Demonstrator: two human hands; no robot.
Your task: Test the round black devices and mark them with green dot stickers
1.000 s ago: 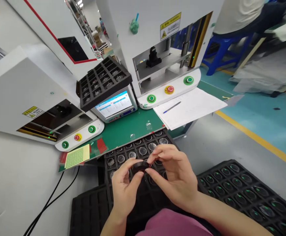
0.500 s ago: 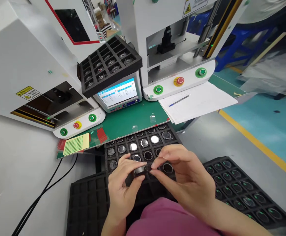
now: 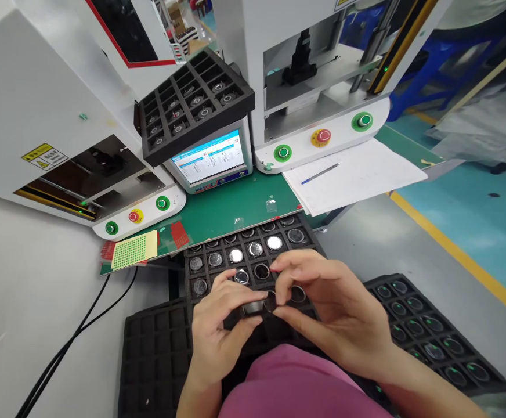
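My left hand (image 3: 222, 325) grips a dark round metal case (image 3: 253, 306) by its edges, thumb below and fingers above. Close to its right side is my right hand (image 3: 331, 307). The thumb and a bent finger there come almost together, and I cannot make out what lies between them. A small red spot shows at the raised index fingertip. Beside those fingers appears a dark ring (image 3: 270, 301); whether it lies in the tray or is held is unclear. Under both hands is a black foam tray (image 3: 190, 270) of round metal-rimmed cases, some shiny and some dark.
Two white press machines with buttons (image 3: 323, 137) flank a monitor (image 3: 212, 157), which has a black parts tray (image 3: 198, 139) on top. Sticker sheets (image 3: 134, 251), paper (image 3: 357, 180) and a pen (image 3: 321, 173) lie on the green bench. More trays (image 3: 152, 360) stand low on both sides.
My right index finger has lifted away from the thumb, and the red spot at its tip now shows. The case in my left hand has shifted slightly right and down.
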